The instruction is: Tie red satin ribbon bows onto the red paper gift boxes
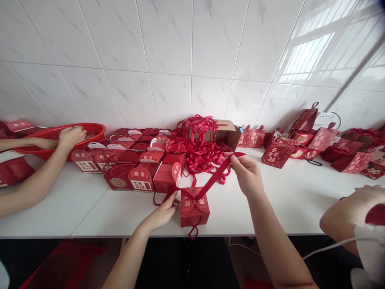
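Observation:
A small red gift box [194, 208] stands at the near edge of the white table [288, 200]. A red ribbon [214, 178] runs from the box top up and to the right. My right hand [246, 171] pinches the upper end of that ribbon, pulled taut. My left hand [164, 212] is beside the box on its left, fingers closed on the ribbon's other end, which loops low across the table.
A heap of loose red ribbons [198, 140] spills from a cardboard box [228, 132] behind. Several finished red boxes [141, 164] stand left of centre. Another person's hand [69, 136] reaches into a red basin [54, 132] far left. Red paper bags [278, 152] stand right. Another person's arm [345, 216] is at the right.

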Demonstrator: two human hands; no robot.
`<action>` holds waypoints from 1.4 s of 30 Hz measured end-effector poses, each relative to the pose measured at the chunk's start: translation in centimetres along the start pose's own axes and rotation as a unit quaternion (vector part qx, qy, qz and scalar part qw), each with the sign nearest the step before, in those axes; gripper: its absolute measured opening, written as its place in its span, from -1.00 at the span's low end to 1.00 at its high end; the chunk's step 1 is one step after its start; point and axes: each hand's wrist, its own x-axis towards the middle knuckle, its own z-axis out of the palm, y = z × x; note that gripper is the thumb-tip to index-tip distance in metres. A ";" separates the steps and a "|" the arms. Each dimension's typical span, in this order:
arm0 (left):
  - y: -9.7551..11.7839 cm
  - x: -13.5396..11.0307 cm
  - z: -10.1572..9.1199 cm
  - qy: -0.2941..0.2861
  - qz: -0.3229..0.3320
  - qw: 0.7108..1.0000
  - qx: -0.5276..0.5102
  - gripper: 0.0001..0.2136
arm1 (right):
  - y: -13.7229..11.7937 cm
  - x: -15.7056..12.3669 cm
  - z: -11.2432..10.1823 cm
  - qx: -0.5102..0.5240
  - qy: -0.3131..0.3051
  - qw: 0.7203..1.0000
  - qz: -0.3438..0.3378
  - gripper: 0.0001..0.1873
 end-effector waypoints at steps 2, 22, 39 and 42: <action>-0.5 0.4 1.1 0.048 0.017 0.997 -0.061 -0.54 | -0.1 0.0 0.4 0.001 -0.019 1.000 0.000 -0.75; 10.4 1.7 1.7 0.086 0.213 0.968 -0.099 -0.77 | -2.7 1.2 5.5 -0.007 -0.124 0.992 -0.021 -0.73; -1.3 -6.3 -0.6 0.071 0.003 0.991 0.116 -0.57 | -2.5 -0.3 3.1 -0.075 -0.100 0.992 -0.026 -0.71; -2.0 -8.3 -1.5 0.120 -0.019 0.983 0.141 -0.57 | -2.5 -0.3 2.7 -0.077 -0.096 0.992 -0.025 -0.72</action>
